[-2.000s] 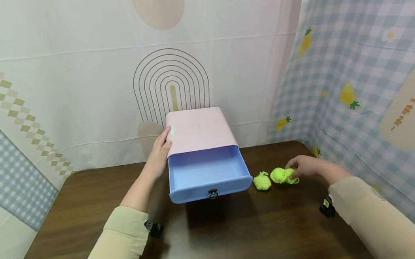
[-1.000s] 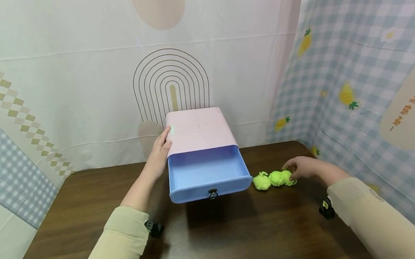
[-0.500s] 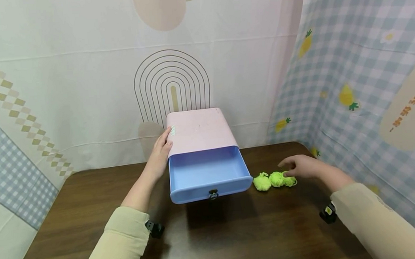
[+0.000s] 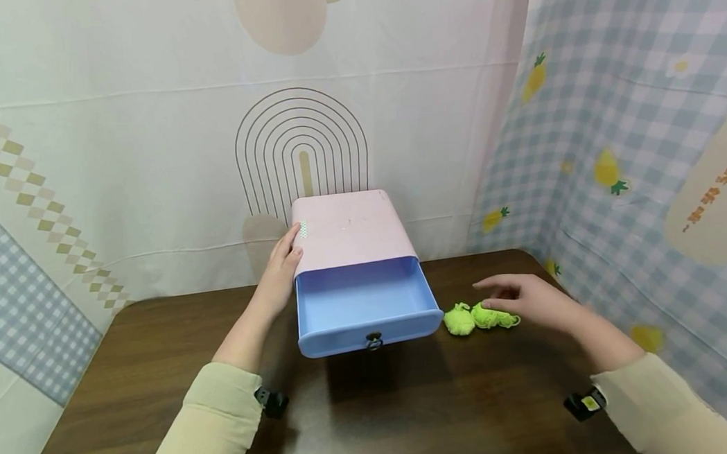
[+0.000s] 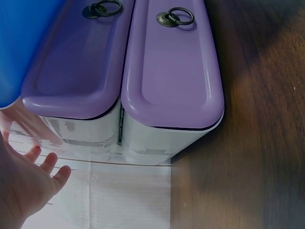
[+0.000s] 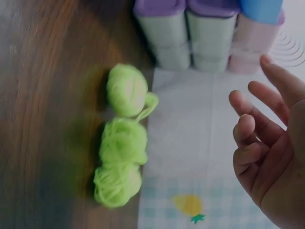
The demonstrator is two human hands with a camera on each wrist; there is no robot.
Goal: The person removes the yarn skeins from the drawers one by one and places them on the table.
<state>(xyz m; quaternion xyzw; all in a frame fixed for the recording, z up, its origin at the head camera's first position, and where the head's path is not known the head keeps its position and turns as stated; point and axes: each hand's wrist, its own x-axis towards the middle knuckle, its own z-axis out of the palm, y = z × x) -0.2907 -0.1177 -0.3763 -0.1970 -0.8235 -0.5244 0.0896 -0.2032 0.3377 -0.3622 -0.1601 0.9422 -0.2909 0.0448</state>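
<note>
Our right hand point(image 4: 533, 300), loosely parted, holds nothing; below it, the yarn row point(image 6: 124, 143) points lengthwise toward the drawer unit point(image 4: 354, 234) our relaxed left hand point(image 4: 279, 274) touches.

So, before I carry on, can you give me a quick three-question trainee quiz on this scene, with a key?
1. How many green yarn balls lie on the table?

2. Which drawer is pulled out?
A the lower purple drawer
B the blue drawer
C the upper purple drawer

3. True or false: the left hand touches the pink casing.

Key:
1. Three, in a row; the right wrist view shows them best.
2. B.
3. True; its fingers rest against the casing's left side.
</note>
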